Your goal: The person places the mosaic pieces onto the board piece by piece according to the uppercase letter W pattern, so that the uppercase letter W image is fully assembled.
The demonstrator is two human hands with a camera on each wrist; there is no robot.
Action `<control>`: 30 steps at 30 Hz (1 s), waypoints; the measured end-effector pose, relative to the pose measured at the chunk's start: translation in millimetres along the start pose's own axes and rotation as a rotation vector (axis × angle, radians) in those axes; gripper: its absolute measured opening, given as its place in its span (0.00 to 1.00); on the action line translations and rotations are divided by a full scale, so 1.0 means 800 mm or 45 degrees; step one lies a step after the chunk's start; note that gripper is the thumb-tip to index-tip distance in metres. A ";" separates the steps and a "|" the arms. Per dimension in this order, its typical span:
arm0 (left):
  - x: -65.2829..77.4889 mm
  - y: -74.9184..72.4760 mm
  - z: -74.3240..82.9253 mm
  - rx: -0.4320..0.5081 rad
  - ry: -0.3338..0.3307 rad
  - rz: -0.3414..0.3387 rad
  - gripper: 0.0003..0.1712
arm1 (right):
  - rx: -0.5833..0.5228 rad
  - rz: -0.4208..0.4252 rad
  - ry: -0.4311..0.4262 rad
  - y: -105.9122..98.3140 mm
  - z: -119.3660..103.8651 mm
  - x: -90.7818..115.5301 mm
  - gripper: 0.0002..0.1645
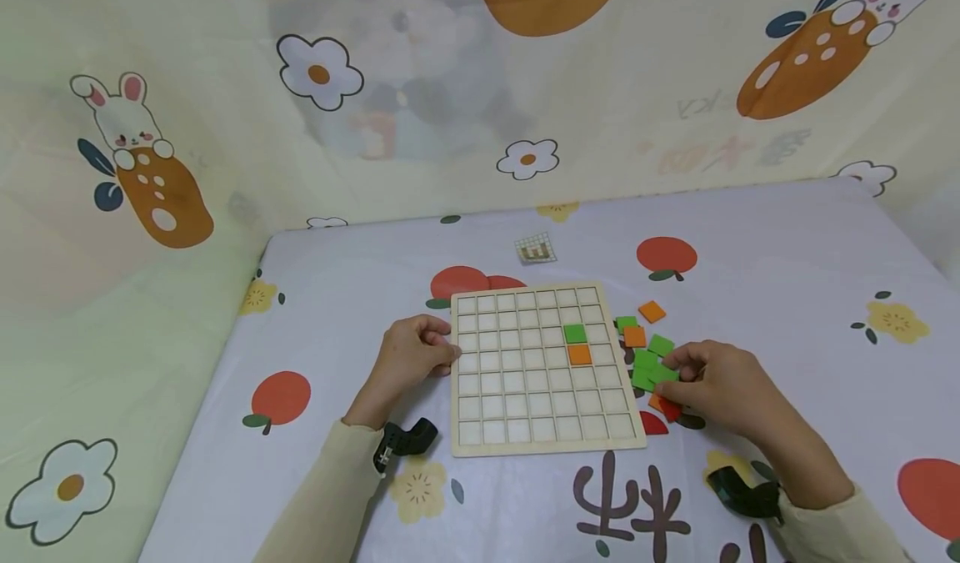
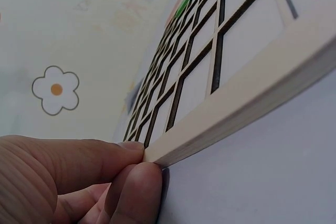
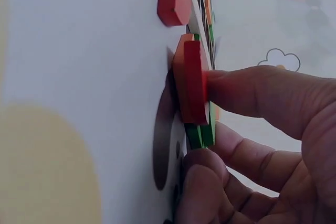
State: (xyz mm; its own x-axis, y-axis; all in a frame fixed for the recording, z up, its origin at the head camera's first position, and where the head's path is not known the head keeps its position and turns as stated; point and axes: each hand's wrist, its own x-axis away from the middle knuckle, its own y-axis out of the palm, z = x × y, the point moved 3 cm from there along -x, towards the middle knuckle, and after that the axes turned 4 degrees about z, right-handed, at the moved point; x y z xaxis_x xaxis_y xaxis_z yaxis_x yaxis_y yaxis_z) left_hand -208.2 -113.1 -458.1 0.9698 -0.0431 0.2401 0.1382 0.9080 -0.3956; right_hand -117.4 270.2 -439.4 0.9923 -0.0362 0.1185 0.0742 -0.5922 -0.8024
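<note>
A pale wooden grid board (image 1: 547, 449) lies flat on the table. One green tile (image 1: 574, 334) and one orange tile (image 1: 580, 354) sit in neighbouring cells on its right side. My left hand (image 1: 411, 356) pinches the board's left edge between thumb and finger, as the left wrist view also shows. Right of the board, my right hand (image 1: 716, 384) is at a loose pile of tiles, thumb and finger on opposite sides of a green tile (image 1: 663, 374). Its thumb overlaps a red tile (image 3: 196, 82) in the right wrist view, where an orange tile (image 3: 181, 77) leans against the red one.
Several green tiles (image 1: 643, 360) and a few orange ones, including a lone orange tile (image 1: 652, 311), lie along the board's right edge. A small patterned card (image 1: 536, 248) lies behind the board. The tablecloth (image 1: 360, 279) has printed fruit and flowers; a printed curtain (image 1: 420, 179) hangs behind.
</note>
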 end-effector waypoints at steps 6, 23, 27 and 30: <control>0.000 0.001 0.000 0.004 -0.001 -0.004 0.17 | 0.000 0.023 0.001 -0.001 -0.002 0.001 0.20; 0.002 0.000 0.003 0.000 0.013 0.009 0.17 | -0.551 -0.082 0.065 -0.001 -0.015 -0.010 0.17; 0.002 -0.001 0.003 0.003 0.013 0.008 0.17 | -0.686 -0.149 0.044 0.003 -0.025 -0.015 0.19; 0.002 0.000 0.002 0.008 0.012 0.006 0.17 | -0.689 -0.183 0.018 0.010 -0.029 -0.018 0.22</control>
State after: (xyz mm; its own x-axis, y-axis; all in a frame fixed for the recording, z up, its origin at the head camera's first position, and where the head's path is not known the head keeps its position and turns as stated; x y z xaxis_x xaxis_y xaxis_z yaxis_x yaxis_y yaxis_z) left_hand -206.9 -112.7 -455.9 0.9723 -0.0428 0.2297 0.1325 0.9107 -0.3913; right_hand -133.8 247.3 -433.5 0.9743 0.0667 0.2150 0.1432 -0.9205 -0.3635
